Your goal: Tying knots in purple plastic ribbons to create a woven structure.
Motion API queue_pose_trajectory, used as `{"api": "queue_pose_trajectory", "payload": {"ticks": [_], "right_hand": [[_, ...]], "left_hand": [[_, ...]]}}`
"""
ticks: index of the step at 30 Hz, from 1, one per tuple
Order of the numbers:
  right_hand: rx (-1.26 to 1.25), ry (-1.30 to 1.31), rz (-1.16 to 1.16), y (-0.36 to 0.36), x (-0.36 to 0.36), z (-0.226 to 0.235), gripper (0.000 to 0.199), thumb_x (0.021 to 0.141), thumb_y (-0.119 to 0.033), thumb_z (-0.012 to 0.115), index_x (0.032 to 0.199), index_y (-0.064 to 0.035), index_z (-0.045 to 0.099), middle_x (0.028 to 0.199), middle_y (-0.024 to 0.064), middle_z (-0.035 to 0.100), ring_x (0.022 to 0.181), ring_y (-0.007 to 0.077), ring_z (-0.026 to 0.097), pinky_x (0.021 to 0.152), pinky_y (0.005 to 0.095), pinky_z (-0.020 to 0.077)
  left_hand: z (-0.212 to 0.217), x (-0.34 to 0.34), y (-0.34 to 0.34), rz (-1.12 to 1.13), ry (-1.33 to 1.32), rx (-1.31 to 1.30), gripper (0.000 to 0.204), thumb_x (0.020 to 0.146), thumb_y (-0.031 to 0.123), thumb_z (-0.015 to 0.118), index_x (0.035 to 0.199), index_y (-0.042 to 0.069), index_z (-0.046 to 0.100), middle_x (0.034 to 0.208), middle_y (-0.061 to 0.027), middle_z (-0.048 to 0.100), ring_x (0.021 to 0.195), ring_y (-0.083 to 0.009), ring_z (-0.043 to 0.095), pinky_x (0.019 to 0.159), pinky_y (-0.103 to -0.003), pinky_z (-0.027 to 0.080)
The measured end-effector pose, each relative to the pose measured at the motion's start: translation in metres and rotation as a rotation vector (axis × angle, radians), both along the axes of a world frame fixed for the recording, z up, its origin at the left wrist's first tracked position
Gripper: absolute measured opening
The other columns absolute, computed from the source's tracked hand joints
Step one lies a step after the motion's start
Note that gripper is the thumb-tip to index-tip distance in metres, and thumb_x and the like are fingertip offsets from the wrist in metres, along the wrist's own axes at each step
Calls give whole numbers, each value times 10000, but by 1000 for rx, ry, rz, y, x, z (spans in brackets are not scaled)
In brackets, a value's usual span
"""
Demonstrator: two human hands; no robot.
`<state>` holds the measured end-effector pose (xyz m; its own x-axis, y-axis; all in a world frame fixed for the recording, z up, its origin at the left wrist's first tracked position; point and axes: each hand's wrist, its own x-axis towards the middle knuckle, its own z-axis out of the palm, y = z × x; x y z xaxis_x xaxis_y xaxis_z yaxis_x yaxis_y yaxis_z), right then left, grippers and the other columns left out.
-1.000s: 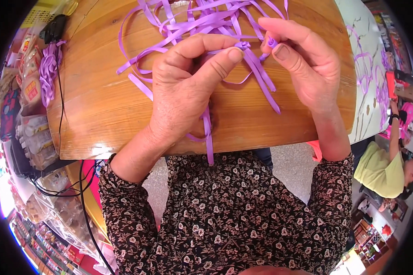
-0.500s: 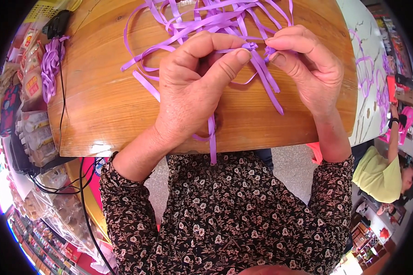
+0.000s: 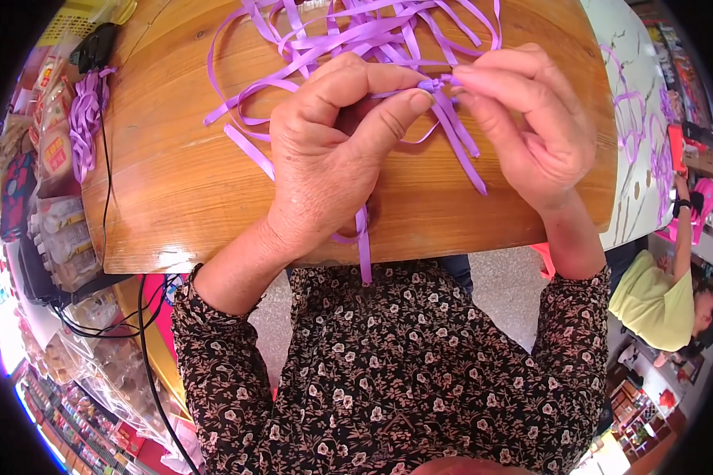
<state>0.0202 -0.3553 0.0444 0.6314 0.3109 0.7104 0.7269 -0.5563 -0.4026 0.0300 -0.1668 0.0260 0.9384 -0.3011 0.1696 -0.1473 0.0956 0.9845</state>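
My left hand (image 3: 325,150) is above the wooden table with thumb and index finger pinched on a purple ribbon (image 3: 431,85). A small folded knot of the ribbon sticks out past those fingertips, and two loose tails hang from it to the lower right. My right hand (image 3: 543,123) is just right of the knot, its index finger and thumb closed around a short bit of ribbon there. Its other fingers are curled. Another ribbon end (image 3: 364,245) hangs below my left hand over the table's near edge. A loose heap of purple ribbon (image 3: 364,36) lies beyond both hands.
A bundle of purple ribbon (image 3: 89,119) and a black cable (image 3: 107,182) lie at the wooden table's (image 3: 174,182) left edge, beside packaged goods (image 3: 59,222). On the right, a white marbled table (image 3: 630,198) carries more ribbon. A person in a yellow top (image 3: 653,305) sits there.
My right hand's fingertips have shifted slightly left and up, closer to the knot. The folded piece between them has drawn in against the knot. My left hand keeps its pinch.
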Motion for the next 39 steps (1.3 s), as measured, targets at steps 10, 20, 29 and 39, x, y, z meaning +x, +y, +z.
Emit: {"api": "queue_pose_trajectory", "payload": {"ticks": [10, 20, 29, 39], "right_hand": [[80, 173, 112, 1, -1, 3, 183, 740, 85, 650, 913, 28, 637, 863, 107, 603, 754, 154, 570, 655, 225, 453], [145, 292, 170, 2, -2, 1, 171, 751, 78, 638, 915, 27, 628, 879, 98, 597, 770, 145, 561, 666, 216, 442], [-31, 280, 172, -1, -1, 4, 141, 759, 55, 638, 897, 33, 616, 858, 97, 591, 748, 147, 557, 641, 233, 441], [446, 548, 324, -11, 5, -13, 169, 789, 63, 614, 956, 41, 600, 927, 97, 591, 854, 148, 553, 749, 232, 440]], "left_hand": [[4, -1, -1, -14, -103, 62, 136, 809, -33, 630, 943, -19, 647, 848, -11, 595, 793, -61, 526, 720, -185, 413], [4, -1, 3, -23, -268, 191, 109, 779, -48, 648, 887, -31, 647, 759, -14, 568, 703, -70, 500, 631, -192, 392], [3, 1, 2, -83, -265, 196, 77, 781, -50, 635, 853, -22, 642, 719, 1, 539, 676, -61, 474, 595, -200, 367], [1, 0, -4, -148, 206, -247, 62, 826, 29, 638, 876, -4, 653, 747, -4, 620, 651, -47, 536, 577, -183, 440]]}}
